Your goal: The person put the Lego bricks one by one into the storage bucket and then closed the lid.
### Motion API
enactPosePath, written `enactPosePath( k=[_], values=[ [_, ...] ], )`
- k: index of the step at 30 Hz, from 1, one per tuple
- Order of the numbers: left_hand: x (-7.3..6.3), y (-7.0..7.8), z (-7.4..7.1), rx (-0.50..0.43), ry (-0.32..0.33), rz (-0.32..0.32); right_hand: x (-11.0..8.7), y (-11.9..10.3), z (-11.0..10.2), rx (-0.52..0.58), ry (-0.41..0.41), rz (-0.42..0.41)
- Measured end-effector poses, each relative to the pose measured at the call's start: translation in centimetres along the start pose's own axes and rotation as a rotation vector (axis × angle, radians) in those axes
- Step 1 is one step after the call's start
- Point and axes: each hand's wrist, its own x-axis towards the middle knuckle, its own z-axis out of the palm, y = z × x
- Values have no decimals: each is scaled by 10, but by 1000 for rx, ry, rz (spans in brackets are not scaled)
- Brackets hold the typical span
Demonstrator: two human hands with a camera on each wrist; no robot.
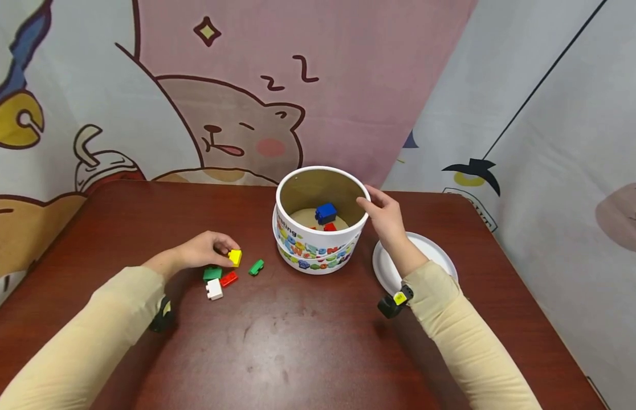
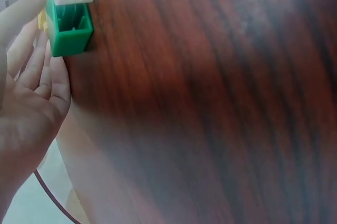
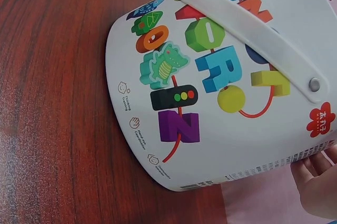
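Note:
My left hand (image 1: pixel 207 249) pinches a yellow building block (image 1: pixel 236 258) between thumb and fingers, low over the table. Below that hand lie a green block (image 1: pixel 212 274), a red block (image 1: pixel 229 278) and a white block (image 1: pixel 214 288), close together. A smaller green block (image 1: pixel 256 267) lies just right of the yellow one. With my right hand (image 1: pixel 387 216) I grip the rim of a white bucket (image 1: pixel 318 265), thumb over the edge. Inside it sit a blue block (image 1: pixel 326 213) and red pieces (image 1: pixel 330 227). In the left wrist view, the green block (image 2: pixel 72 34) shows its hollow underside.
A white round lid (image 1: pixel 384 267) lies right of the bucket, partly under my right forearm. The bucket's white handle (image 3: pixel 253 29) hangs down its side. A cartoon-printed cloth (image 1: pixel 359 85) stands behind the brown table (image 1: pixel 297 341).

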Motion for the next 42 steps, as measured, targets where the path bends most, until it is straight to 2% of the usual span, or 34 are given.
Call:
enactPosePath(
  k=[5, 14, 22, 28, 42],
  values=[
    [1, -2, -1, 11, -7, 1, -1, -1, 0, -6, -4, -6],
    [3, -2, -4, 31, -58, -17, -1, -2, 0, -4, 6, -5],
    [3, 1, -8, -26, -68, -16, -1, -1, 0, -8, 9, -9],
    [3, 3, -9, -34, -76, -8, -1, -1, 0, -11, 8, -12],
    [5, 17, -20, -23, -27, -20, -2, -2, 0, -8, 4, -5]
  ],
)
